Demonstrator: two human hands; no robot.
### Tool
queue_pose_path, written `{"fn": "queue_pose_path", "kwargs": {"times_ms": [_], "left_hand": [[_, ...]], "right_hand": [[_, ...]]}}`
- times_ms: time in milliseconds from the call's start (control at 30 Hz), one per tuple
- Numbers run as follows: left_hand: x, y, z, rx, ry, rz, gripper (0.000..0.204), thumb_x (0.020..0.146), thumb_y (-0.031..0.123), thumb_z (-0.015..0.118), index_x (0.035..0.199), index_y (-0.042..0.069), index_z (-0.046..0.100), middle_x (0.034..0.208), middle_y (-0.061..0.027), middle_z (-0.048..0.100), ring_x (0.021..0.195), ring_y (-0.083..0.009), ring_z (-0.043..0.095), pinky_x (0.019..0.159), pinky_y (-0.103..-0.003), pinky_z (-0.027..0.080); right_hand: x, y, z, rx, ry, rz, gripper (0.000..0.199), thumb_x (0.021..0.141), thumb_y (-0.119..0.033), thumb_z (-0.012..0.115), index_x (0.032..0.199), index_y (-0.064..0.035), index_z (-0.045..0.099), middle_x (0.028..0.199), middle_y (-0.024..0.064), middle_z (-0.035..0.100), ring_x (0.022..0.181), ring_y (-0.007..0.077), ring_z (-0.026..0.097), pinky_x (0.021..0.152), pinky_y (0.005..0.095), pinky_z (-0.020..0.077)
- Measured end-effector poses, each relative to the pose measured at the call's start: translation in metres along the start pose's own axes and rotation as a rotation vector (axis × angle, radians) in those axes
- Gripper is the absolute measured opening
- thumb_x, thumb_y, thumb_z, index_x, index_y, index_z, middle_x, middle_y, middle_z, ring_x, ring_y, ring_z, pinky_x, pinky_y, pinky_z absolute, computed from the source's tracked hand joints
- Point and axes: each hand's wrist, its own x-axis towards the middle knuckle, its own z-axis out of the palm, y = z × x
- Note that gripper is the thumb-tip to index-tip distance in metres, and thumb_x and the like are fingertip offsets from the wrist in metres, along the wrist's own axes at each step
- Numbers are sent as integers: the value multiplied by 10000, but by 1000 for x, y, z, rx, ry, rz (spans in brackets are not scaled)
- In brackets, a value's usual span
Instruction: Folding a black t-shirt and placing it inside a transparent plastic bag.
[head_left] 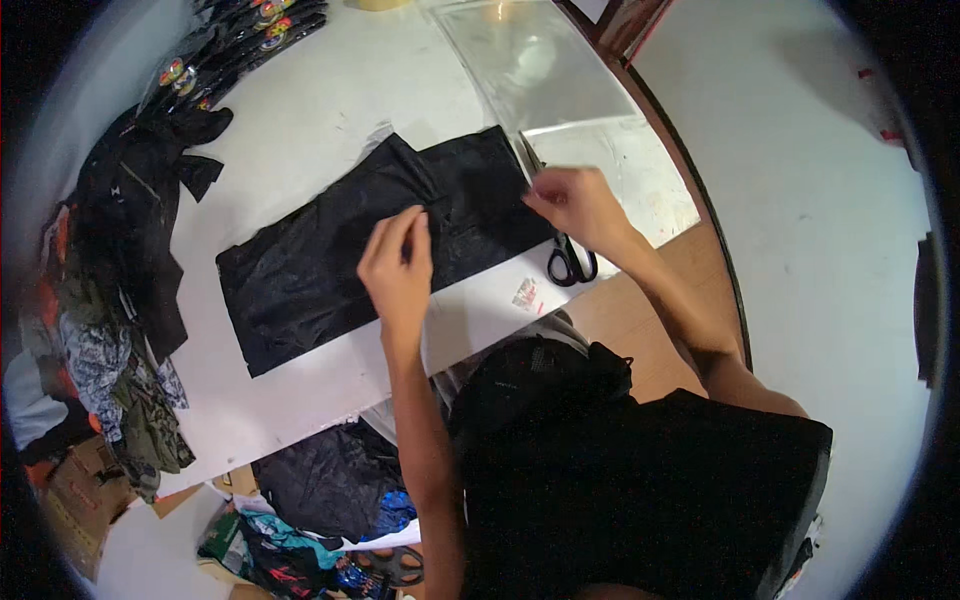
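A flat black garment inside a clear plastic bag [330,255] lies across the white table [300,110]. My left hand [398,268] rests on its near edge, fingers together and pressing down on the bag. My right hand [575,205] pinches the bag's right end, at the open flap. Black-handled scissors [568,258] lie on the table just under my right wrist, blades pointing away.
Clear plastic sleeves [540,65] are stacked at the table's far right. A heap of dark and patterned clothes [125,260] hangs over the left edge. Packed garments [245,35] lie at the far left. More bagged clothes [320,500] sit on the floor below.
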Motion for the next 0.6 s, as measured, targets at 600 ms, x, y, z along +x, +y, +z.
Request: {"fn": "queue_pose_path", "kwargs": {"times_ms": [600], "left_hand": [[-26, 22, -8, 100, 24, -53, 98, 871, 55, 704, 954, 4, 714, 777, -87, 665, 594, -139, 597, 504, -264, 421]], "right_hand": [[-114, 79, -6, 276, -96, 352, 314, 737, -132, 777, 932, 84, 659, 775, 157, 683, 709, 190, 665, 638, 343, 533]]}}
